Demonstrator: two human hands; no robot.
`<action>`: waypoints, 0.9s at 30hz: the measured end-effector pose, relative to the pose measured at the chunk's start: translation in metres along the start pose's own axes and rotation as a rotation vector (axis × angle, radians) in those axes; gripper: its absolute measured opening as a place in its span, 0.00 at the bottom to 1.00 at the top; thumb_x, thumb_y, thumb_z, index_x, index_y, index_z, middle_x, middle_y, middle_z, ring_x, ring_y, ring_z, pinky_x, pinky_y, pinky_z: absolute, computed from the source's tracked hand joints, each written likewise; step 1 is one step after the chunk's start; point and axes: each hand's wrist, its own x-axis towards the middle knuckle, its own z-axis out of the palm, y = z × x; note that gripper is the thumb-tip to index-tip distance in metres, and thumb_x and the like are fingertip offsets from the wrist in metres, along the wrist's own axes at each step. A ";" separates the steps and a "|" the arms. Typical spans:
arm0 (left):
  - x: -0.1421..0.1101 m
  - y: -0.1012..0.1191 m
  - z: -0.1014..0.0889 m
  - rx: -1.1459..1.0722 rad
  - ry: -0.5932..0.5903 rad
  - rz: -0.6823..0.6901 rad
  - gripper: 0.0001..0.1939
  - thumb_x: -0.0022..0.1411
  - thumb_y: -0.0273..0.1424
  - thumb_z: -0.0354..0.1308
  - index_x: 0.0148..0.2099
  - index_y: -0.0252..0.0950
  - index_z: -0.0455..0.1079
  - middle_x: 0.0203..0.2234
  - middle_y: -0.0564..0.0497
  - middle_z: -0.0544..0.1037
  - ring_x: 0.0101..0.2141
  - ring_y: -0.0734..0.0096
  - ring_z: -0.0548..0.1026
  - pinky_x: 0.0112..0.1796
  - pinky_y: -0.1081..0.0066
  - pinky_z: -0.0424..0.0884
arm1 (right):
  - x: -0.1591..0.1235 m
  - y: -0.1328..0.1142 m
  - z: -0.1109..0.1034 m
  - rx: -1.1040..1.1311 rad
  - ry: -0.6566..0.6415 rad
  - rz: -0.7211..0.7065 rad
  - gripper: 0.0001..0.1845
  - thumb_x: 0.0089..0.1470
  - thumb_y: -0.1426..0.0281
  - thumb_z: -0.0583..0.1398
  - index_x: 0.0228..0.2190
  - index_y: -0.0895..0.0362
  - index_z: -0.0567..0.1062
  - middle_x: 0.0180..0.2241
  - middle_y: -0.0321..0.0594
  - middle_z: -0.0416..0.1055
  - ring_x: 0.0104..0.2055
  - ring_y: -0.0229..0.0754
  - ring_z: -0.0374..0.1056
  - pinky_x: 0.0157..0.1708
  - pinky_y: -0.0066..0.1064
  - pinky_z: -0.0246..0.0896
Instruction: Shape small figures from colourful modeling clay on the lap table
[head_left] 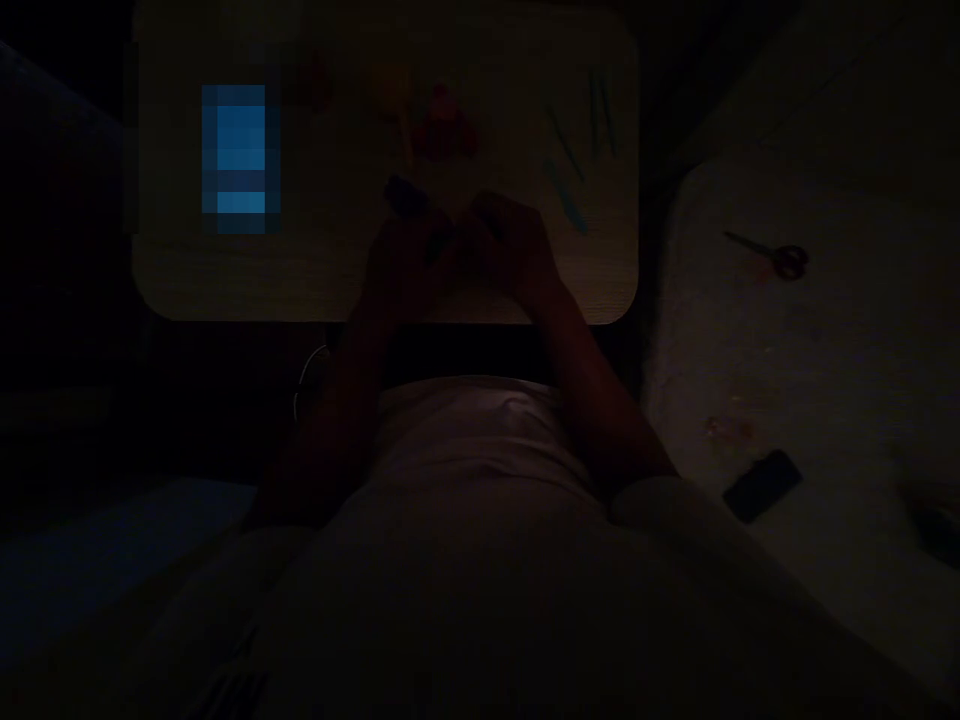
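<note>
In very dim light, my left hand (405,262) and my right hand (514,240) meet above the near part of a wooden tabletop (262,285). Both have their fingers curled inward, the fingertips almost touching. Whatever they pinch is too dark to make out. Just past my left hand lies a dark blue lump (406,195). Farther back sits a red and pink lumpy piece (445,125), with a dim yellowish thing (391,95) to its left.
Several thin teal sticks (565,143) and a wider teal tool (565,196) lie at the table's right. A blurred-out blue rectangle (241,150) glows at the left. On a pale surface to the right rest scissors (787,262) and a dark phone-like slab (763,486).
</note>
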 end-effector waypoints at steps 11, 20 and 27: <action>-0.001 -0.003 0.001 -0.028 0.004 -0.012 0.14 0.72 0.47 0.57 0.46 0.44 0.77 0.38 0.48 0.84 0.44 0.53 0.81 0.45 0.56 0.75 | -0.001 0.001 0.000 -0.004 -0.006 -0.016 0.30 0.74 0.41 0.45 0.31 0.49 0.65 0.33 0.39 0.72 0.37 0.48 0.69 0.40 0.40 0.63; -0.001 -0.002 0.002 -0.046 0.016 -0.017 0.17 0.72 0.49 0.56 0.45 0.43 0.76 0.39 0.45 0.83 0.46 0.51 0.81 0.48 0.57 0.75 | -0.002 0.000 0.001 -0.010 0.036 -0.041 0.32 0.73 0.38 0.44 0.29 0.49 0.62 0.30 0.39 0.70 0.34 0.49 0.68 0.37 0.42 0.64; -0.001 0.000 0.000 -0.059 -0.004 -0.016 0.17 0.72 0.50 0.57 0.45 0.43 0.76 0.38 0.45 0.83 0.46 0.50 0.81 0.48 0.56 0.75 | -0.001 0.001 0.001 -0.008 0.021 -0.033 0.33 0.72 0.37 0.44 0.30 0.48 0.64 0.31 0.40 0.73 0.35 0.49 0.69 0.38 0.43 0.64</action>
